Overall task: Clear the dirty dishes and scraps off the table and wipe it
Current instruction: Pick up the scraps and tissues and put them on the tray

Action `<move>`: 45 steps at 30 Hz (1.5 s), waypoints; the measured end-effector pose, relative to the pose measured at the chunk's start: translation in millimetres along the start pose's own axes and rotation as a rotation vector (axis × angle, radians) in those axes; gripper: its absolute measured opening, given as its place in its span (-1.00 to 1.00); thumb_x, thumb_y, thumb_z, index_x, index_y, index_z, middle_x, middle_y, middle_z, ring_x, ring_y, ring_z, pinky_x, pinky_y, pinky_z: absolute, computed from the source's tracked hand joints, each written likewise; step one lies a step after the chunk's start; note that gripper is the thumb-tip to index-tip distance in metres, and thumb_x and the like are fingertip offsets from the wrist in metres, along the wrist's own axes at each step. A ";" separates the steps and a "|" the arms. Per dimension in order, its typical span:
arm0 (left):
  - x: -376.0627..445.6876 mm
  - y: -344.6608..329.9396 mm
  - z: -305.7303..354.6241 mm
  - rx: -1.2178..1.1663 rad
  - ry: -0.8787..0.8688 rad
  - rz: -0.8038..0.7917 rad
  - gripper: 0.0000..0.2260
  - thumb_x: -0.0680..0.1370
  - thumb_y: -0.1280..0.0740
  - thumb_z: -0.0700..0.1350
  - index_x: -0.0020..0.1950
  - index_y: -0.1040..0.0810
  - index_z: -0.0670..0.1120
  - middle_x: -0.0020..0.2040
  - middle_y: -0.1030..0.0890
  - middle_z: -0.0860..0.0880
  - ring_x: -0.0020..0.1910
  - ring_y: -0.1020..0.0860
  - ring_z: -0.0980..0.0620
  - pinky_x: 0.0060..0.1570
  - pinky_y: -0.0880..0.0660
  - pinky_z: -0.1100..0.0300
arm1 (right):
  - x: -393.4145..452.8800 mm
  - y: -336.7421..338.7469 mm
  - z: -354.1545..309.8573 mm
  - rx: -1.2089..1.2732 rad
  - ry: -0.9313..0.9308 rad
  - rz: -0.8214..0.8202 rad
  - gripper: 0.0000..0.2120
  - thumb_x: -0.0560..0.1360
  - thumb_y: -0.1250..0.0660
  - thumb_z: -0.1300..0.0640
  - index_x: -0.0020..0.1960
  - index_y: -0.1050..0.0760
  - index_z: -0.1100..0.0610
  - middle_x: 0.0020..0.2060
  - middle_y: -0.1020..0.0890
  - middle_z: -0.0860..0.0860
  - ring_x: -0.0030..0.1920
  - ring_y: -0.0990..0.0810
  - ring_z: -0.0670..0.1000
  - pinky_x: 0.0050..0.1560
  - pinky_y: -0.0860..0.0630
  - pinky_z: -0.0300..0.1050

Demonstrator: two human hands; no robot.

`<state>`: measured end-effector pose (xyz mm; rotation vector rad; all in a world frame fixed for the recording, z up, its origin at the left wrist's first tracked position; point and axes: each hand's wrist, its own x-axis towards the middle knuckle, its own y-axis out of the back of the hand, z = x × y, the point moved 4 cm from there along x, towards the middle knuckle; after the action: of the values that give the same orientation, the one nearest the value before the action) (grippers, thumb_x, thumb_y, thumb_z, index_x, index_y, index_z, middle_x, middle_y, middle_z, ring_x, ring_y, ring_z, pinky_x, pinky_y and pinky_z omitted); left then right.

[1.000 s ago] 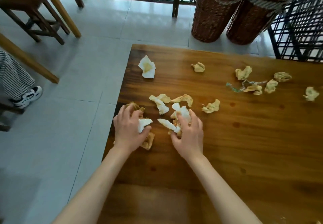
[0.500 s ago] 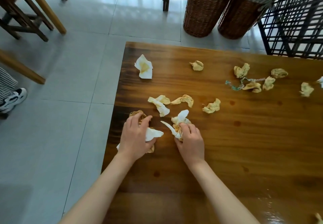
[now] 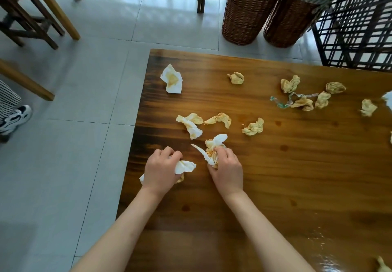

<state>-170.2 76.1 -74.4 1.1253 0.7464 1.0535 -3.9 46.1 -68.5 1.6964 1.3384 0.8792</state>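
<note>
No lettering to read anywhere on this table (the twisted green-and-white wrapper [image 3: 284,102] far right is too small and blurred to make out). Down to the hands: the left hand [image 3: 162,171] sits at the near left edge of the wooden table [image 3: 286,187], fingers curled tight round a crumpled napkin wad [image 3: 185,166], white corners poking out on both sides of the fist. Just beside it, the right hand [image 3: 228,170] bunches a second stained wad [image 3: 212,149], fingers curled over its near end, white points sticking up and out to the left. Both fists press down on the glossy, dark-grained wood.

More scraps lie beyond: a flat-ish white tissue with a yellow stain [image 3: 172,79] near the left edge, two twisted yellowed tissues [image 3: 192,124] and [image 3: 219,119] just past the hands, another crumple [image 3: 254,127] to their right, a small ball [image 3: 236,78] farther back, and a loose cluster of yellowed balls [image 3: 290,84] around the wrapper. Past the table's far edge stand two brown woven wicker baskets [image 3: 246,15] on pale floor tiles [image 3: 74,102], and a striped trouser leg with a white sneaker [image 3: 14,119] shows at far left.
</note>
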 end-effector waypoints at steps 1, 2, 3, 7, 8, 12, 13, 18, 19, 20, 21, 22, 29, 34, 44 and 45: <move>-0.1 0.5 0.6 0.006 -0.003 0.003 -0.62 0.12 -0.65 -0.15 -0.12 -0.66 -0.14 -0.18 -0.65 -0.12 -0.29 -0.58 -0.08 -0.32 -0.55 0.15 | -0.5 0.5 0.3 0.004 0.000 -0.003 -0.55 0.23 -0.58 0.24 0.07 -0.56 0.25 -0.09 -0.64 0.15 -0.11 -0.64 0.12 -0.16 -0.58 -0.10; 0.0 1.0 0.9 0.007 0.002 0.004 -0.63 0.13 -0.65 -0.15 -0.13 -0.66 -0.14 -0.19 -0.65 -0.11 -0.30 -0.58 -0.08 -0.34 -0.55 0.17 | -0.7 0.7 0.9 0.008 0.000 -0.005 -0.56 0.24 -0.58 0.24 0.08 -0.56 0.25 -0.09 -0.64 0.15 -0.11 -0.64 0.11 -0.16 -0.58 -0.11; 0.0 1.4 1.3 0.004 0.012 0.003 -0.64 0.13 -0.65 -0.15 -0.14 -0.66 -0.14 -0.19 -0.65 -0.11 -0.31 -0.57 -0.07 -0.34 -0.54 0.18 | -1.1 1.0 1.6 0.015 -0.004 -0.008 -0.56 0.25 -0.57 0.24 0.09 -0.56 0.25 -0.09 -0.64 0.15 -0.11 -0.64 0.11 -0.16 -0.58 -0.11; -1.8 4.2 2.7 -0.075 0.104 0.019 -0.63 0.21 -0.62 -0.11 -0.05 -0.65 -0.11 -0.10 -0.64 -0.09 -0.19 -0.57 -0.07 -0.24 -0.49 0.23 | -2.2 3.1 6.2 0.028 -0.012 -0.006 -0.57 0.28 -0.55 0.24 0.11 -0.55 0.25 -0.08 -0.63 0.14 -0.11 -0.63 0.10 -0.18 -0.57 -0.12; -2.3 5.8 2.3 -0.110 0.125 0.039 -0.62 0.24 -0.60 -0.08 0.00 -0.65 -0.10 -0.05 -0.64 -0.09 -0.12 -0.57 -0.07 -0.19 -0.47 0.22 | -2.0 4.0 7.6 0.025 -0.012 0.000 -0.57 0.27 -0.56 0.24 0.10 -0.55 0.24 -0.08 -0.63 0.14 -0.11 -0.63 0.10 -0.19 -0.57 -0.12; -4.1 14.8 1.9 -0.129 0.158 0.089 -0.56 0.34 -0.44 0.20 0.14 -0.60 0.02 0.16 -0.56 -0.06 0.13 -0.48 -0.09 0.06 -0.42 0.08 | -0.8 7.0 13.5 -0.016 -0.017 0.022 -0.56 0.24 -0.58 0.21 0.09 -0.56 0.20 -0.07 -0.63 0.11 -0.10 -0.61 0.09 -0.27 -0.56 -0.13; -5.2 14.5 1.4 -0.125 0.170 0.059 -0.50 0.35 -0.38 0.27 0.19 -0.57 0.05 0.24 -0.51 -0.06 0.22 -0.43 -0.09 0.15 -0.38 0.03 | -1.3 7.0 14.3 -0.032 -0.020 0.024 -0.55 0.24 -0.57 0.20 0.10 -0.56 0.18 -0.06 -0.63 0.10 -0.10 -0.59 0.09 -0.30 -0.54 -0.14; -18.1 -5.4 -2.3 -0.133 0.148 -0.211 -0.07 0.24 -0.27 0.48 0.50 -0.10 0.12 0.55 -0.03 0.00 0.52 0.03 -0.04 0.46 -0.04 -0.08 | -7.8 7.0 16.5 -0.059 -0.034 0.048 -0.54 0.26 -0.56 0.16 0.13 -0.55 0.13 -0.04 -0.60 0.13 -0.09 -0.56 0.11 -0.38 -0.54 -0.14; -19.8 -8.8 -3.2 -0.107 0.134 -0.234 -0.03 0.23 -0.27 0.50 0.52 -0.04 0.12 0.56 0.02 0.00 0.53 0.07 -0.03 0.47 -0.01 -0.07 | -8.4 7.3 16.8 -0.055 -0.030 0.048 -0.54 0.25 -0.56 0.17 0.13 -0.55 0.13 -0.03 -0.60 0.14 -0.10 -0.57 0.12 -0.38 -0.54 -0.13; -20.4 -10.4 -4.2 -0.093 0.134 -0.235 -0.01 0.23 -0.27 0.50 0.52 -0.01 0.11 0.56 0.04 -0.01 0.53 0.07 -0.04 0.46 0.00 -0.06 | -8.6 7.5 17.3 -0.049 -0.025 0.045 -0.54 0.25 -0.56 0.17 0.12 -0.55 0.14 -0.04 -0.60 0.14 -0.11 -0.58 0.12 -0.38 -0.54 -0.12; -19.7 -10.4 -4.8 -0.091 0.142 -0.218 -0.01 0.23 -0.29 0.48 0.52 -0.02 0.11 0.56 0.01 -0.01 0.52 0.03 -0.05 0.44 -0.01 -0.05 | -8.4 7.3 17.7 -0.041 -0.018 0.038 -0.54 0.24 -0.57 0.19 0.12 -0.55 0.14 -0.06 -0.60 0.13 -0.13 -0.58 0.12 -0.37 -0.54 -0.13; -18.2 -9.6 -4.3 -0.093 0.147 -0.191 -0.04 0.24 -0.31 0.46 0.52 -0.06 0.10 0.54 -0.06 -0.02 0.51 -0.03 -0.07 0.43 -0.06 -0.03 | -8.4 6.9 18.2 -0.032 -0.012 0.029 -0.54 0.23 -0.58 0.20 0.11 -0.55 0.15 -0.07 -0.61 0.13 -0.15 -0.59 0.11 -0.36 -0.54 -0.13; -16.9 -6.4 9.6 -0.134 0.129 0.043 -0.36 0.29 -0.51 0.19 0.30 -0.49 -0.02 0.19 -0.56 -0.03 0.16 -0.47 -0.04 0.10 -0.42 0.19 | -9.7 2.6 19.6 0.023 -0.039 -0.005 -0.55 0.24 -0.57 0.27 0.10 -0.56 0.20 -0.08 -0.64 0.12 -0.16 -0.64 0.09 -0.25 -0.57 -0.14; -12.4 -3.7 14.8 -0.229 0.169 0.079 -0.53 0.30 -0.58 -0.06 0.16 -0.58 -0.09 0.02 -0.65 -0.06 -0.02 -0.61 -0.03 -0.07 -0.50 0.24 | -0.3 17.1 25.4 0.133 -0.100 0.054 -0.65 0.37 -0.48 0.23 0.14 -0.54 0.18 -0.07 -0.62 0.08 -0.13 -0.62 0.03 -0.23 -0.49 -0.26; 101.0 22.2 28.1 -0.448 0.254 0.202 -0.56 0.37 -0.52 -0.04 0.19 -0.50 -0.04 0.07 -0.60 -0.01 -0.02 -0.51 0.11 -0.09 -0.46 0.34 | 85.8 45.3 29.0 0.146 -0.090 0.170 -0.59 0.38 -0.47 0.15 0.20 -0.47 0.08 -0.01 -0.59 0.01 -0.03 -0.57 -0.01 -0.11 -0.41 -0.26; 109.0 16.4 29.4 -0.401 0.252 0.171 -0.57 0.37 -0.52 -0.04 0.19 -0.51 -0.04 0.07 -0.59 -0.01 -0.01 -0.48 0.10 -0.09 -0.41 0.35 | 94.4 39.5 28.2 0.141 -0.087 0.125 -0.55 0.39 -0.46 0.14 0.25 -0.45 0.07 0.02 -0.58 0.02 -0.01 -0.56 0.00 -0.08 -0.45 -0.22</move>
<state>-110.3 169.2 -46.9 0.7278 0.6044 1.4357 57.2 128.6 -41.5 1.9218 1.2724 0.7864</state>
